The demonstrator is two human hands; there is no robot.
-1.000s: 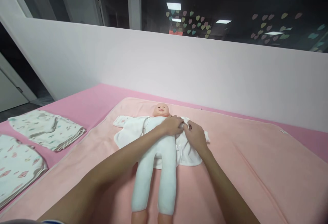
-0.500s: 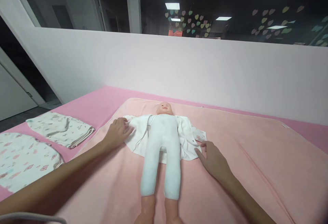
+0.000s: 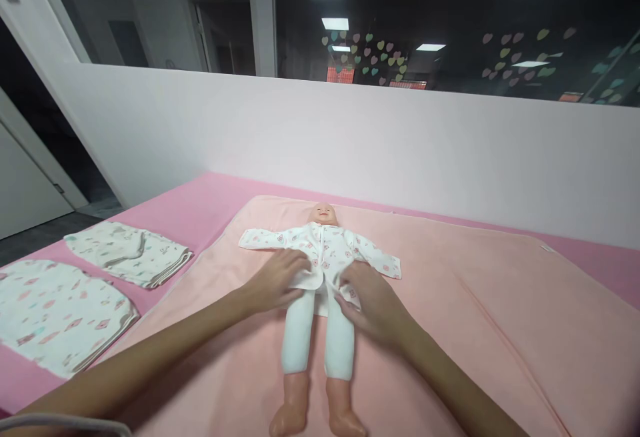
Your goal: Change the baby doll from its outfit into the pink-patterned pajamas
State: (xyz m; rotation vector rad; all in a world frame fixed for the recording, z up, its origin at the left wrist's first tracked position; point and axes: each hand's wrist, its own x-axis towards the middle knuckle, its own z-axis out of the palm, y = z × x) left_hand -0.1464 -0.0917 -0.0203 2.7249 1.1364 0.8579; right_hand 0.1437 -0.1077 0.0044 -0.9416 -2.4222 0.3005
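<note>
A baby doll (image 3: 296,340) lies face up on the peach blanket (image 3: 450,330), feet towards me. It wears a white baby shirt (image 3: 340,247) with a small pink print, sleeves spread to both sides. The front panels now lie across its chest and belly. My left hand (image 3: 280,277) grips the lower edge of one panel, fingers bent over the cloth. On the other panel's lower corner my right hand (image 3: 367,293) is closed, thumb and fingers pinching the fabric. Between the hands the two edges meet near the doll's middle, and a lower hem shows between the legs.
Folded printed cloths, one (image 3: 130,253) behind the other (image 3: 60,313), lie on the pink mat (image 3: 200,207) at the left. A white low wall (image 3: 350,137) with dark glass above stands behind. A grey cable (image 3: 70,420) crosses the bottom left corner.
Both hands have moved inward from the shirt's outer edges, bringing the open front panels over the doll's torso. The printed outer side now shows where the white inside was.
</note>
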